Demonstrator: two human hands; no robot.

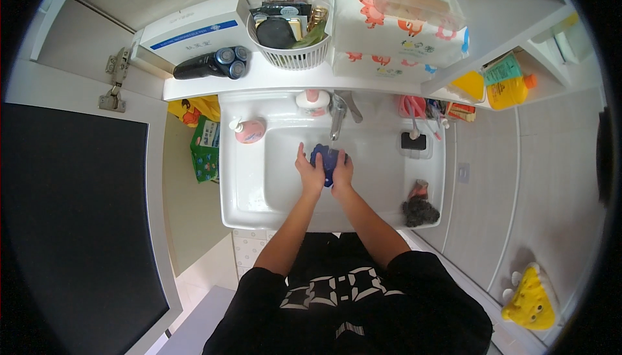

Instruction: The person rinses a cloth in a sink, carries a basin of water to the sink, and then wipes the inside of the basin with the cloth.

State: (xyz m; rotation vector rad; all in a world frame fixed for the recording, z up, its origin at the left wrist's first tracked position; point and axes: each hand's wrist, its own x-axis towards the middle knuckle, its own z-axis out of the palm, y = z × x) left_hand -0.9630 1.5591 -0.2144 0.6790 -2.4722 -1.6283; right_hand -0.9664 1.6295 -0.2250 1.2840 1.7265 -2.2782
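Note:
Over the white sink basin (282, 180), both my hands hold a crumpled dark-blue thing that looks like a wet cloth (328, 159). It sits under the spout of the metal faucet (337, 115), where water seems to run onto it. My left hand (311, 172) grips its left side, thumb on top and a finger pointing up beside it. My right hand (342, 173) closes on its right side, thumb across the front. The undersides of both hands are hidden. To the left stands a pink soap pump bottle (250, 131); another white and pink bottle (313, 102) is beside the faucet.
A soap box with a black top (413, 141) and a dark mesh pouf (420, 211) sit on the right rim. On the shelf behind are an electric shaver (212, 63), a white basket (295, 57) and a tissue pack (389, 50). A mirrored cabinet door (159, 212) hangs open at left.

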